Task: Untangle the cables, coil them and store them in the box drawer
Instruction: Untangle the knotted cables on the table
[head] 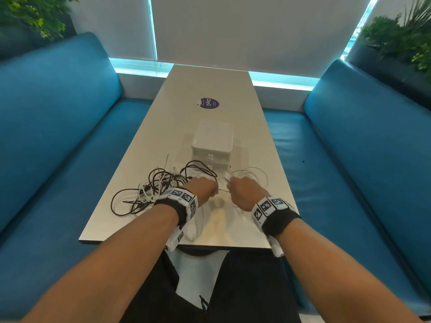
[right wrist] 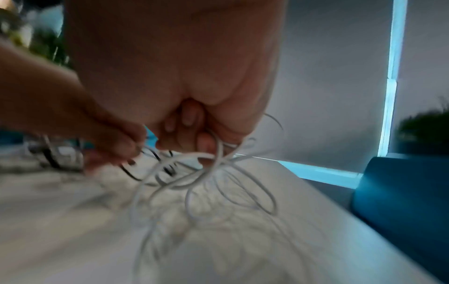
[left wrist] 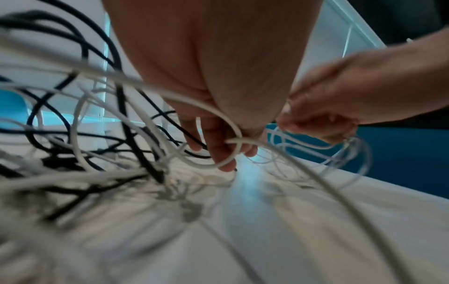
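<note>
A tangle of black and white cables (head: 154,190) lies on the white table (head: 205,85), left of my hands. My left hand (head: 205,188) curls its fingers round a white cable (left wrist: 228,123) that loops over them. My right hand (head: 242,190) grips a bunch of thin white cable loops (right wrist: 218,173), which fan out to its right (head: 254,174). Both hands hover close together just above the table. The white drawer box (head: 212,145) stands right behind them, its drawers closed.
A round purple sticker (head: 208,103) is farther back on the table. Blue benches (head: 58,127) flank the table on both sides. Plants (head: 401,40) stand behind the backrests. The table's near edge (head: 177,244) is just below my wrists.
</note>
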Demonstrator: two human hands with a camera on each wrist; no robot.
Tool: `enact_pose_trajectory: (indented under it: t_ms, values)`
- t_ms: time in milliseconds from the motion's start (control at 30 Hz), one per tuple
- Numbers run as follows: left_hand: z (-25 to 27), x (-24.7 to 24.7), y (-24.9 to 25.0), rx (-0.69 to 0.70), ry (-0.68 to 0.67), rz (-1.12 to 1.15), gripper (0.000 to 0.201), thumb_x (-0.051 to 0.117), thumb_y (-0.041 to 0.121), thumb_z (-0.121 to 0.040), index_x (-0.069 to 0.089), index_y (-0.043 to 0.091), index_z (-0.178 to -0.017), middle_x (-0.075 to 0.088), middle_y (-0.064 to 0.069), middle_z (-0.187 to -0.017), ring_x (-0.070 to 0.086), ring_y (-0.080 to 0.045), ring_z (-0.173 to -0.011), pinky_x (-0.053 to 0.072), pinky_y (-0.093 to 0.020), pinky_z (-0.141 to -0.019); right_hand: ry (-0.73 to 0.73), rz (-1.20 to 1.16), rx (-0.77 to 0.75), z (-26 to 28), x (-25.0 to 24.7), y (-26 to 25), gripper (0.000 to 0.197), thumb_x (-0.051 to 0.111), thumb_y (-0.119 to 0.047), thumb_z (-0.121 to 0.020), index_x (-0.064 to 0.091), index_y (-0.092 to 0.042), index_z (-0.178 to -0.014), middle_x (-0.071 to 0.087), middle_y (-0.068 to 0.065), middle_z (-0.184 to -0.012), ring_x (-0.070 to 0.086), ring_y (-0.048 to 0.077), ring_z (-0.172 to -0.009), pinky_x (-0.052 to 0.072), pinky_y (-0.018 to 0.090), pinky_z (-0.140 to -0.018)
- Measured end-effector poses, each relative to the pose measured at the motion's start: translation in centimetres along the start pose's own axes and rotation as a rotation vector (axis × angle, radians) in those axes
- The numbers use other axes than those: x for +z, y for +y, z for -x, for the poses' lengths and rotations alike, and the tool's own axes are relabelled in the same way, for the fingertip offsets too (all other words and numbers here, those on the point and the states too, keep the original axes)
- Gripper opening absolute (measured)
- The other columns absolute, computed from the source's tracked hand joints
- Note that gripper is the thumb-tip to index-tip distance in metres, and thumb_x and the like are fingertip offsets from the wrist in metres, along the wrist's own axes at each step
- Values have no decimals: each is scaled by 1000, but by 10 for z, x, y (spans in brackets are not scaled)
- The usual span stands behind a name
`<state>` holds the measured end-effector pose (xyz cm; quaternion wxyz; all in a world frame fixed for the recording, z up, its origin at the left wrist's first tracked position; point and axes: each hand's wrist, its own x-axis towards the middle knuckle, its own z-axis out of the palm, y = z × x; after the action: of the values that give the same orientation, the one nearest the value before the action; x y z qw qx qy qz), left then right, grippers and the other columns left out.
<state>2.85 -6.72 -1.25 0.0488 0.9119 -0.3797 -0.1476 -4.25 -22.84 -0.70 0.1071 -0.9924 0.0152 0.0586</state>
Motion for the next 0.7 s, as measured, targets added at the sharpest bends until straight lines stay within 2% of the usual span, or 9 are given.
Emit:
enact_pose_trajectory:
  t_ms: [67, 133, 233, 333, 433, 533, 600, 700]
  values:
    - [-2, -7, -4, -12, 11, -33, 16, 47, 6, -94, 55, 20, -91, 62, -6, -95, 62, -30, -92, 41, -32, -76, 0, 82, 77, 5, 3, 14, 26, 37, -21, -98, 54, -8, -112, 64, 17, -101, 64, 38, -93, 49, 39, -72]
    - [-6, -11, -4, -6, 28, -55, 17, 45, 4, -95, 58, 16, -94, 62, -8, -94, 61, -29, -90, 40, -32, -76, 25, 83, 96, 6, 3, 16, 25, 36, -21, -99, 52, -8, -113, 64, 16, -101, 63, 38, -93, 47, 38, -70]
    - [-11, -12, 5, 12, 71, -79, 16, 47, 2, -94, 57, 12, -101, 62, -7, -96, 60, -28, -91, 37, -29, -73, 64, -100, 94, 1, 5, 6, 21, 39, -13, -97, 51, -7, -114, 62, 18, -106, 60, 37, -97, 47, 41, -75]
    - [-10, -10, 12, 40, 114, -157, 12, 47, 7, -97, 55, 12, -104, 65, -7, -93, 63, -30, -89, 37, -32, -73, 116, -316, 104, -2, 8, -1, 23, 42, -7, -97, 50, -5, -119, 64, 17, -114, 59, 36, -103, 45, 36, -78]
    - [-10, -3, 13, 38, 137, -229, 12, 45, 14, -100, 51, 14, -110, 68, -7, -94, 62, -34, -88, 37, -36, -78, 128, -398, 128, -4, 11, -10, 22, 37, -15, -102, 53, -6, -114, 63, 14, -109, 60, 33, -100, 41, 33, -73]
    - [-8, 2, 10, 1, 146, -224, 19, 43, 10, -97, 48, 15, -114, 68, -4, -89, 53, -32, -78, 41, -41, -90, 139, -463, 135, -11, 10, -14, 28, 35, -23, -103, 59, -9, -104, 63, 10, -100, 60, 28, -93, 43, 33, -73]
    - [-5, 1, 9, 4, 150, -242, 26, 41, 5, -96, 47, 14, -120, 69, -3, -90, 55, -32, -80, 38, -39, -92, 147, -392, 93, -12, 9, -12, 29, 36, -25, -102, 61, -10, -104, 65, 9, -101, 61, 27, -94, 43, 33, -74]
    - [0, -5, 14, 61, 140, -306, 31, 43, -2, -92, 48, 14, -118, 70, -1, -95, 63, -28, -90, 31, -40, -98, 131, -103, 70, -9, 13, -7, 29, 36, -31, -103, 55, -13, -114, 64, 11, -103, 62, 32, -95, 45, 36, -72]
